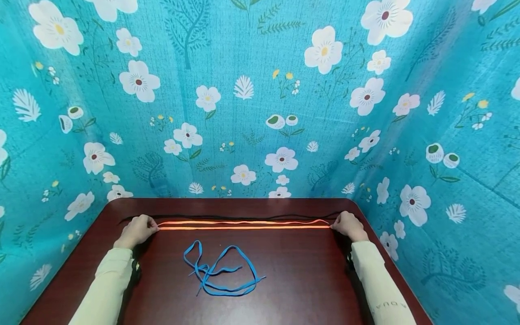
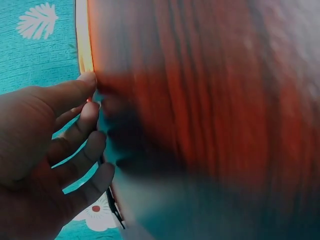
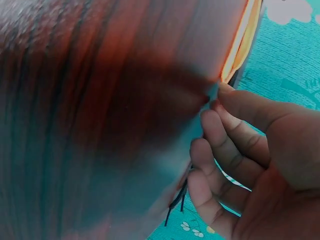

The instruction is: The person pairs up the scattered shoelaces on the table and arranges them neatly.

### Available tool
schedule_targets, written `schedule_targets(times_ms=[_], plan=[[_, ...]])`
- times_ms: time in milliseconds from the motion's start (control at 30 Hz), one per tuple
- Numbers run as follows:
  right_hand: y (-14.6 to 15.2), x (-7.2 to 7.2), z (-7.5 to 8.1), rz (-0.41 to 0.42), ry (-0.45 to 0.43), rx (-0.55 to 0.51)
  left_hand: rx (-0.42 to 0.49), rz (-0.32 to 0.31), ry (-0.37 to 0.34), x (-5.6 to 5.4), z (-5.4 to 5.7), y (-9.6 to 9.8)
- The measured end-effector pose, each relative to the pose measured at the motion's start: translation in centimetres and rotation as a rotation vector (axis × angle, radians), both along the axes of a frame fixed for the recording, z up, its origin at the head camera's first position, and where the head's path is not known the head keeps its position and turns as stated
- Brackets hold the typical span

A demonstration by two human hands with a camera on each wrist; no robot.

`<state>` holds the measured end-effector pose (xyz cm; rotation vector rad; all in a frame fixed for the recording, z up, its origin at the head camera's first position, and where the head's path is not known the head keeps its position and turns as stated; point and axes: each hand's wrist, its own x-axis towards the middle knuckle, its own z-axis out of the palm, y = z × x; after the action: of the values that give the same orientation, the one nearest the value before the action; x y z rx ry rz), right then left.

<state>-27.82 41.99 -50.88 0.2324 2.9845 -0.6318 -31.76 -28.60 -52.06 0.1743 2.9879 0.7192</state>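
Note:
A bright orange shoelace (image 1: 243, 228) runs doubled across the far part of the table, its front strand straight and its back strand slightly wavy. At its left end, my left hand (image 1: 138, 231) pinches it between thumb and forefinger. My right hand (image 1: 348, 225) pinches the right end the same way. In the left wrist view the lace (image 2: 84, 40) leads away from the thumb tip; the right wrist view shows its other end (image 3: 243, 42) at the thumb. Just behind it, a black shoelace (image 1: 243, 217) lies stretched along the table, partly hidden by both hands.
A blue shoelace (image 1: 231, 294) lies in loose loops on the dark red-brown table (image 1: 300, 275), nearer to me. Teal cloth with white flowers (image 1: 243, 135) hangs behind the table's far edge and along both sides.

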Motion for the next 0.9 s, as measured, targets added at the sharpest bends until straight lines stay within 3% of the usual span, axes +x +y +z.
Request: schedule_targets(times_ms=[433,900], plan=[[0.2,-1.6,-1.0,-0.022,-0.006,-0.001,-0.02,0.023,0.015,-1.2,-0.4,0.1],[-0.1,-1.6,-0.9,-0.021,-0.016,-0.033,0.039,0.058,0.015,-1.2,-0.1,0.0]])
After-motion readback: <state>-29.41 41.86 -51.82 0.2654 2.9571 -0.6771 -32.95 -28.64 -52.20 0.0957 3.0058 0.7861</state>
